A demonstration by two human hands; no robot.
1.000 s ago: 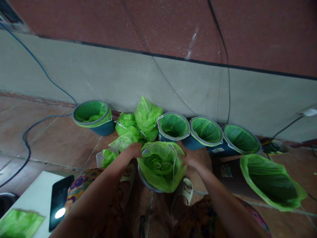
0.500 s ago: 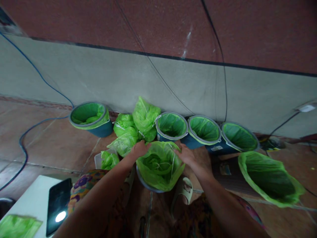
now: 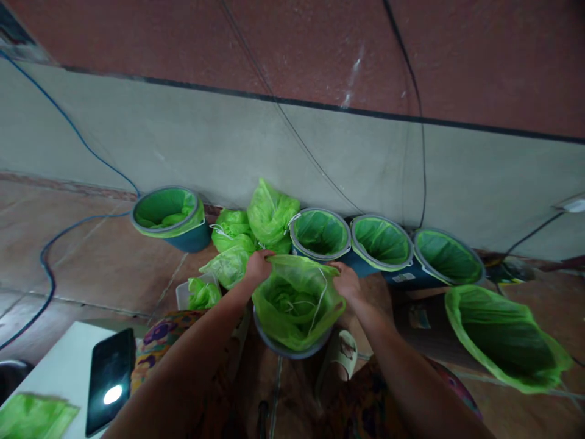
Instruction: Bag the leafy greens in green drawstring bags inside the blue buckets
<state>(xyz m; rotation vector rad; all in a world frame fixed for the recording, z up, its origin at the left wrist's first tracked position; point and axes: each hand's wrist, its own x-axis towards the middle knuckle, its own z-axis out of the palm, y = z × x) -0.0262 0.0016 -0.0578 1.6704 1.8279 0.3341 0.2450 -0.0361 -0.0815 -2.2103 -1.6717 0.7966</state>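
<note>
A grey-rimmed bucket (image 3: 286, 347) stands on the floor right in front of me, lined with a bright green plastic bag (image 3: 292, 299) that has a white drawstring. My left hand (image 3: 257, 266) pinches the bag's rim at its far left. My right hand (image 3: 346, 281) grips the rim on the right side. Both hands hold the bag's mouth lifted a little above the bucket. More crumpled green plastic lies inside the bag.
Along the wall stand several blue buckets lined in green (image 3: 169, 213) (image 3: 320, 235) (image 3: 381, 242) (image 3: 448, 259), with tied green bags (image 3: 269, 213) between them. A loose open bag (image 3: 503, 341) lies at right. A phone (image 3: 109, 381) rests on a white surface (image 3: 55, 366) at lower left; a blue cable (image 3: 50, 268) crosses the floor.
Both hands moved from the bucket's sides up to the bag's far rim and closed on it, pulling the bag's mouth upward.
</note>
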